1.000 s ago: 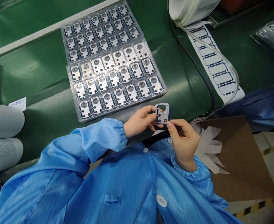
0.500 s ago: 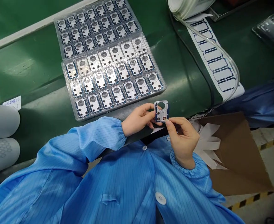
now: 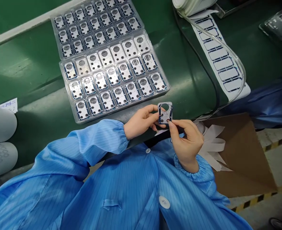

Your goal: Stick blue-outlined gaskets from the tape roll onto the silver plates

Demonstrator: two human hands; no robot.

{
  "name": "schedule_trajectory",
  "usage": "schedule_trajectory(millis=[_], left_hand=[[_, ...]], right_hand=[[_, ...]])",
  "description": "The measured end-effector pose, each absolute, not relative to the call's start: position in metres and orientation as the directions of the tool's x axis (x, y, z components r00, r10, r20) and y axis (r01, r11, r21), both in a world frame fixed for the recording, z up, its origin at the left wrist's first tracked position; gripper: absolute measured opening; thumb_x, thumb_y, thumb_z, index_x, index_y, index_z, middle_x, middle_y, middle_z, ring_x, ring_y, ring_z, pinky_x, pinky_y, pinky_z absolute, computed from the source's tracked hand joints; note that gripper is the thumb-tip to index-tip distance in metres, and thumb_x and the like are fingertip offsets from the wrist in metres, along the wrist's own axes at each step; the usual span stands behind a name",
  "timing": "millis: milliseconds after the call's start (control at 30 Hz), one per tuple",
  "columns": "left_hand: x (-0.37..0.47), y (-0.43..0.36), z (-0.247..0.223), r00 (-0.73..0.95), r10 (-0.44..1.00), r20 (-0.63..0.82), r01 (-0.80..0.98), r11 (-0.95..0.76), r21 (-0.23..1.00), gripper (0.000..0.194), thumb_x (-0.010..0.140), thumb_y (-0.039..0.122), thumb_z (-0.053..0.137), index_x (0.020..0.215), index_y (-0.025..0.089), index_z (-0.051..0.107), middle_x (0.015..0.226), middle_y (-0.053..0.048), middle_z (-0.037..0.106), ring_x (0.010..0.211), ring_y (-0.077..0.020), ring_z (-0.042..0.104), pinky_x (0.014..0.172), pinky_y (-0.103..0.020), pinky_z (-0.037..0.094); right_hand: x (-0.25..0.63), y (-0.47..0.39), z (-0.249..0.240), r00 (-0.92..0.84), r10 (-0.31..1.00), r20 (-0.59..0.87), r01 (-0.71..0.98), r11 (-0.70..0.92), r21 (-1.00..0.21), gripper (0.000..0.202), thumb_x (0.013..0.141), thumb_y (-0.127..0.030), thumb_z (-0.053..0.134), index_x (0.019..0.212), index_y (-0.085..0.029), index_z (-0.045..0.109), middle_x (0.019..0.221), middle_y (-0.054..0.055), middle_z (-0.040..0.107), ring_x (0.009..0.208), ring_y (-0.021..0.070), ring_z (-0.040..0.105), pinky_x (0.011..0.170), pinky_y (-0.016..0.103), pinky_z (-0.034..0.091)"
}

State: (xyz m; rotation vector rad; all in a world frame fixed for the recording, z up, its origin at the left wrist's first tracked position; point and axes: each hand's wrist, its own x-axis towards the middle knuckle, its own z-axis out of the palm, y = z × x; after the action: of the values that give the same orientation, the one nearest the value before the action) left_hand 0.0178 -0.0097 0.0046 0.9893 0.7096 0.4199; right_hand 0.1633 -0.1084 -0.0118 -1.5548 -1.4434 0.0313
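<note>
Between my two hands is a small metal plate with a large round hole, smaller holes and a dark blue edging. My left hand grips its left side, with some fingers behind it. At its lower right corner, my right hand pinches it between thumb and finger. In front of my hands, a clear plastic tray holds rows of similar plates, some with blue edging and some plain. A second tray of such plates lies behind it.
To the right, a white strip carries dark blue frame shapes, with a clear tube and cable beside it. A cardboard box with white paper strips is at my right. Grey cylinders and a paper label are at left.
The view has shifted slightly, so the trays appear a little further left. Both hands keep hold of the metal plate in nearly the same pose.
</note>
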Motion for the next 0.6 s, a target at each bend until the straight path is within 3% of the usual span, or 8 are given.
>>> schedule_trajectory(millis=[333, 600], left_hand=[[0.0170, -0.0100, 0.0043, 0.707, 0.628, -0.324, -0.016, 0.473, 0.881, 0.026, 0.095, 0.033, 0.064, 0.109, 0.012, 0.057, 0.097, -0.007, 0.072, 0.073, -0.0110, 0.074, 0.058, -0.016, 0.054], [0.0180, -0.0105, 0.0062, 0.698, 0.633, -0.334, -0.014, 0.479, 0.878, 0.026, 0.094, 0.034, 0.064, 0.108, 0.013, 0.057, 0.095, -0.006, 0.072, 0.072, -0.0101, 0.073, 0.058, -0.016, 0.054]], right_hand=[[0.1637, -0.1082, -0.0135, 0.219, 0.745, 0.631, 0.819, 0.210, -0.533, 0.011, 0.087, -0.009, 0.069, 0.092, -0.019, 0.069, 0.079, 0.002, 0.073, 0.071, 0.0138, 0.068, 0.066, 0.026, 0.056], [0.1655, -0.1115, -0.0182, 0.110, 0.721, 0.684, 0.917, 0.192, -0.350, 0.017, 0.086, -0.010, 0.072, 0.101, -0.019, 0.068, 0.085, 0.004, 0.073, 0.075, 0.0157, 0.070, 0.071, 0.027, 0.058]])
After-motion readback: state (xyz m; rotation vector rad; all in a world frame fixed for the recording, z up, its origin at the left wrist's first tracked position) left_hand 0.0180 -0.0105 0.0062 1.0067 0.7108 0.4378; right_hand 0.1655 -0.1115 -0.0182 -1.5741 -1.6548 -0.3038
